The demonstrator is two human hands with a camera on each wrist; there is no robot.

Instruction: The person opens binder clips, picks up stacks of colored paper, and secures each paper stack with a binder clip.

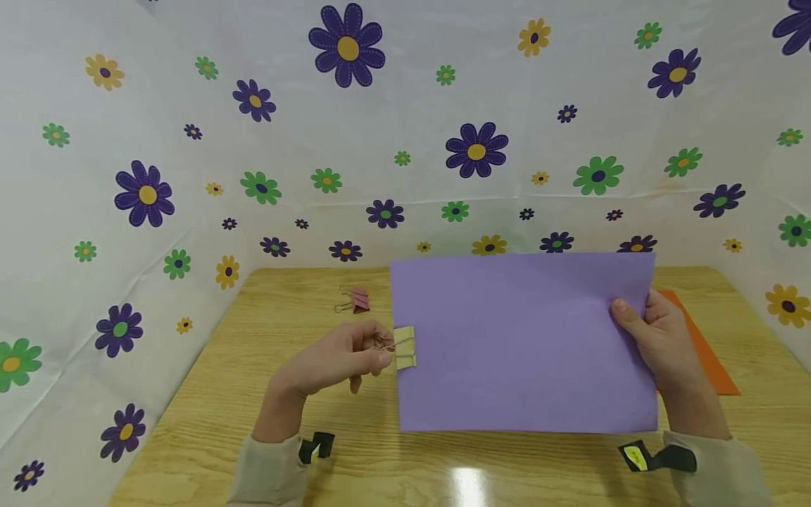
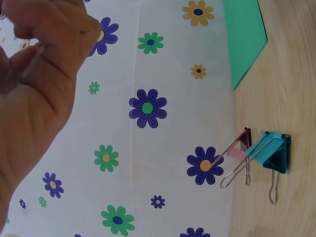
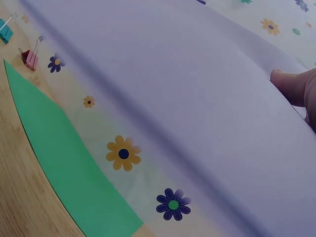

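A purple sheet of paper point(image 1: 519, 352) is held up off the table, facing the head camera, and it spans most of the right wrist view. At its left edge sits a pale yellow binder clip point(image 1: 405, 346). My left hand point(image 1: 342, 358) pinches this clip's wire handles between thumb and fingers. On the opposite edge, my right hand point(image 1: 665, 341) grips the paper, its thumb on the near face and its fingers behind. In the left wrist view, the left hand point(image 2: 42, 74) appears at the upper left, with the yellow clip out of sight.
A pink binder clip point(image 1: 360, 301) lies on the wooden table point(image 1: 209, 422) behind the left hand. A teal binder clip point(image 2: 276, 150) stands beside it in the left wrist view. Green paper point(image 3: 64, 153) and orange paper point(image 1: 709, 359) lie on the table. Flowered cloth point(image 1: 405, 105) hangs around it.
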